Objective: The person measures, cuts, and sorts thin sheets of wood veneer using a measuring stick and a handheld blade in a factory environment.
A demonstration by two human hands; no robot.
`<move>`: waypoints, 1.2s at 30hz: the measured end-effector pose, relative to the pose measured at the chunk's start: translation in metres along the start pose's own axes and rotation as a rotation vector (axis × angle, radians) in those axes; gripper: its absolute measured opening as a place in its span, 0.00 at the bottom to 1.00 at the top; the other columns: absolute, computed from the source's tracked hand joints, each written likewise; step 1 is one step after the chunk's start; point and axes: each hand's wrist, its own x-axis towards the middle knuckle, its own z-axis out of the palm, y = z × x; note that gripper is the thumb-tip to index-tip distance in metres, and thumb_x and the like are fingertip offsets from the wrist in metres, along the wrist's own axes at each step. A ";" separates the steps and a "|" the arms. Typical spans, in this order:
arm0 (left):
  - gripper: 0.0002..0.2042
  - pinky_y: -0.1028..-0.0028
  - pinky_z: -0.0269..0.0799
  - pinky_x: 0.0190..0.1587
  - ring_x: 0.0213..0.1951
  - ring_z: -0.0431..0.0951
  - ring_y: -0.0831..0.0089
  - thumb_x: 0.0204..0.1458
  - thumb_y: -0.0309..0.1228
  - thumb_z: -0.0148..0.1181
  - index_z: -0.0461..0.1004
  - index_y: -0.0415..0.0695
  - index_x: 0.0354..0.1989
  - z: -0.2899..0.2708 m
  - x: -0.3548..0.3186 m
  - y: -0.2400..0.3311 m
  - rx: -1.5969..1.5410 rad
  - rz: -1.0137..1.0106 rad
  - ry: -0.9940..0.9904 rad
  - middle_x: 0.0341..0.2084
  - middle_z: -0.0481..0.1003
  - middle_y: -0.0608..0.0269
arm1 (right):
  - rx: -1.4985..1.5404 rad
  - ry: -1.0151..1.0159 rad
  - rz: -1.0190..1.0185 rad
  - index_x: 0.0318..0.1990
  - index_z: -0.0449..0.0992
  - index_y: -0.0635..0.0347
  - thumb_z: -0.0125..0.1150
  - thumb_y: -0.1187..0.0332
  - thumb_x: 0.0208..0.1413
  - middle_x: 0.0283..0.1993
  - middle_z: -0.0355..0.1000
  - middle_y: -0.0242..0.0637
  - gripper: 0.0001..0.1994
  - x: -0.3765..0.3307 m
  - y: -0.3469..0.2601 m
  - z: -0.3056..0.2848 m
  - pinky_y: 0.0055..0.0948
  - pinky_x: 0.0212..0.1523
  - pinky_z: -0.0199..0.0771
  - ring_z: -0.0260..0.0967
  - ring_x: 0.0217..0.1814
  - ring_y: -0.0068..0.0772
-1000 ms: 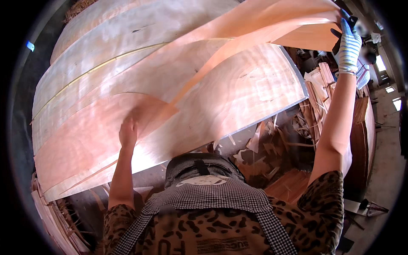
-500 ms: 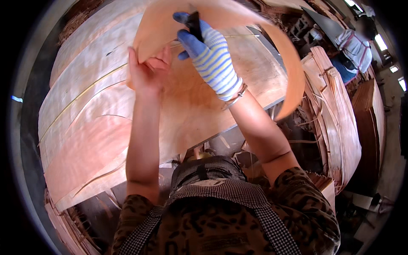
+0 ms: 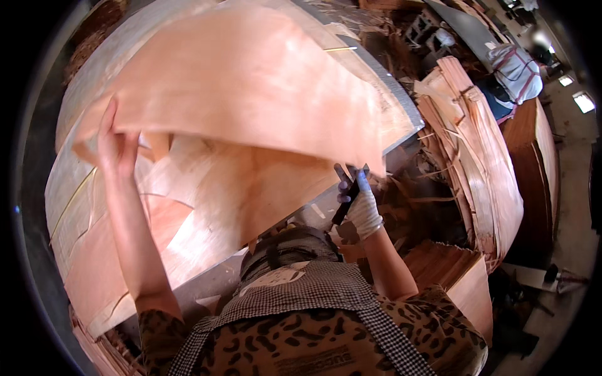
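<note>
A broad, thin sheet of wood veneer (image 3: pixel 244 75) is raised in front of me and sags between my hands. My bare left hand (image 3: pixel 119 147) grips its near left edge, thumb and fingers on either side. On my right hand (image 3: pixel 362 207) is a striped glove with blue fingertips. Its fingers close round a black-handled knife (image 3: pixel 342 210), beside the sheet's near right corner; whether they also pinch the veneer I cannot tell. Beneath the raised sheet lies a layered spread of veneer sheets (image 3: pixel 207 207), partly covered by it.
On the right stands a tall stack of veneer (image 3: pixel 480 156) with ragged edges, and a darker stack (image 3: pixel 536 182) behind it. Scraps litter the floor around my feet. A person (image 3: pixel 514 75) in light clothing is at the far right. Another veneer pile (image 3: pixel 461 282) sits by my right elbow.
My left hand has moved left with the sheet's edge. My right hand has come down toward me, still holding the knife. The curled veneer now spreads wide between them.
</note>
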 end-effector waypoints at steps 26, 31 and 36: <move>0.16 0.75 0.73 0.36 0.34 0.73 0.77 0.55 0.33 0.45 0.62 0.44 0.51 -0.111 -0.058 -0.092 0.117 0.054 0.334 0.39 0.71 0.61 | -0.577 0.106 -0.125 0.28 0.69 0.55 0.62 0.63 0.45 0.18 0.63 0.28 0.09 0.203 -0.202 0.028 0.18 0.11 0.55 0.55 0.12 0.18; 0.06 0.78 0.70 0.38 0.35 0.73 0.78 0.50 0.29 0.53 0.71 0.43 0.35 -0.129 -0.118 -0.186 -0.020 -0.160 0.613 0.33 0.74 0.67 | -0.574 0.298 0.073 0.27 0.67 0.53 0.61 0.65 0.44 0.19 0.65 0.29 0.08 0.207 -0.164 -0.071 0.22 0.09 0.58 0.57 0.11 0.21; 0.07 0.77 0.70 0.41 0.36 0.73 0.76 0.50 0.30 0.53 0.72 0.43 0.36 -0.198 -0.140 -0.223 -0.030 -0.212 0.597 0.33 0.74 0.67 | -0.476 0.426 0.092 0.31 0.67 0.53 0.63 0.64 0.43 0.22 0.65 0.29 0.11 0.228 -0.171 -0.141 0.21 0.09 0.55 0.57 0.12 0.22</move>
